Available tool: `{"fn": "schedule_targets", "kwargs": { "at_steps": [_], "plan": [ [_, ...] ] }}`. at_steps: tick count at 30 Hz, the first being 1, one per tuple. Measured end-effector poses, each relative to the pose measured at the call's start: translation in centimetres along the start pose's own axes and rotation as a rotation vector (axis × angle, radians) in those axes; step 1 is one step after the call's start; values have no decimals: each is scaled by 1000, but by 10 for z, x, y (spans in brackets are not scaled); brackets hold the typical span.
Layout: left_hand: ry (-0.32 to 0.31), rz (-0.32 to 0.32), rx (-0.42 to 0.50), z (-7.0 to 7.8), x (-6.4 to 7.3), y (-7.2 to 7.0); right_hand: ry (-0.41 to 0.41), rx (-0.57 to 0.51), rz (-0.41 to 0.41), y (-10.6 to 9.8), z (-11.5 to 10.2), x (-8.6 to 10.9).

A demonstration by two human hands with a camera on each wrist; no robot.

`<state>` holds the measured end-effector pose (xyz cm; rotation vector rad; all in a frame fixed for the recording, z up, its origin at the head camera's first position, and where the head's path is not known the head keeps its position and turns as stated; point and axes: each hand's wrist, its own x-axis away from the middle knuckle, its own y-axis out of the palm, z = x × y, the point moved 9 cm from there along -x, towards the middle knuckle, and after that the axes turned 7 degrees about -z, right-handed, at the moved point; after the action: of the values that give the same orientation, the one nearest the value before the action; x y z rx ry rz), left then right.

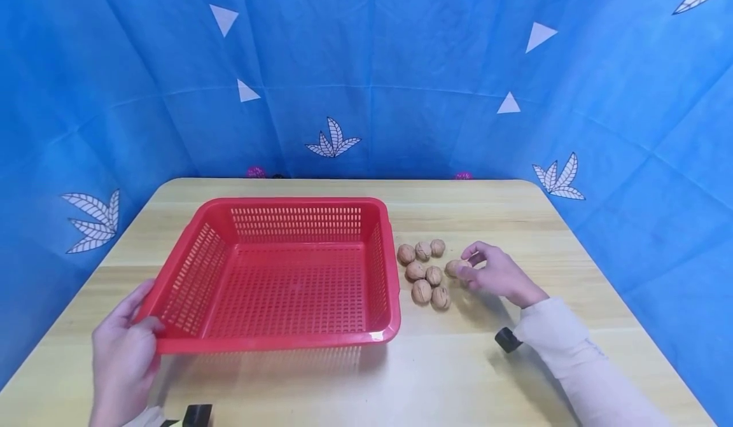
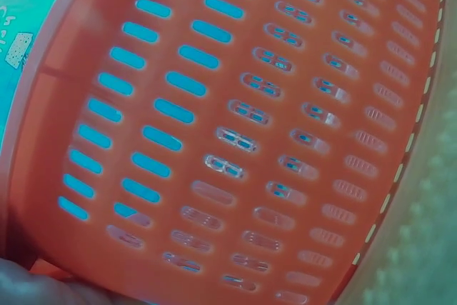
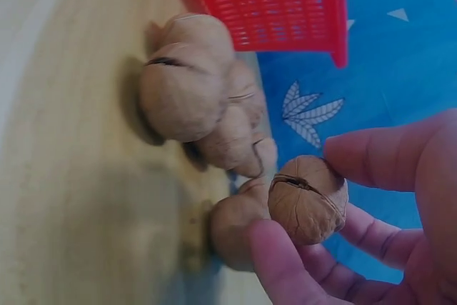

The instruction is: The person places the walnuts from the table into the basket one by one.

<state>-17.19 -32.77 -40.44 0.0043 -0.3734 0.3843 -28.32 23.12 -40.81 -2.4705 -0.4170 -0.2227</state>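
Note:
A red plastic basket with slotted walls stands at the left-centre of the table, nothing inside it. My left hand grips its near left corner, thumb over the rim; the left wrist view shows the slotted wall close up and only a bit of the hand. Beside the basket's right wall lie several brown walnuts in a loose cluster. Just right of them, my right hand pinches one walnut between thumb and fingers. Its shell has a dark split along the seam.
Everything sits on a pale wooden table. A blue curtain with white leaf and triangle prints rises behind and at both sides. Dark wrist devices show at the right cuff and lower left.

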Motion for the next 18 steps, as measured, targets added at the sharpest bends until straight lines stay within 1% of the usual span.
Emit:
{"fn": "schedule_targets", "kwargs": {
  "at_steps": [3,6,9,12,15,18],
  "plan": [
    [15,-12,-42,2,-1,1,-13,-15,2,-4,-7,0],
    [29,-36,-136,4,-3,0,-35,-25,-4,-7,-15,0],
    [60,-73,-238,7,-6,-3,-61,-16,-5,-9,-25,-1],
    [85,-93,-284,10,-11,-6,-91,-16,-13,-10,-35,-2],
    [97,-119,-247,10,-16,-8,-104,-42,-26,-9,-41,-4],
    [114,-193,-187,9,-20,-7,-108,-47,-38,-7,-48,-6]
  ]
}}
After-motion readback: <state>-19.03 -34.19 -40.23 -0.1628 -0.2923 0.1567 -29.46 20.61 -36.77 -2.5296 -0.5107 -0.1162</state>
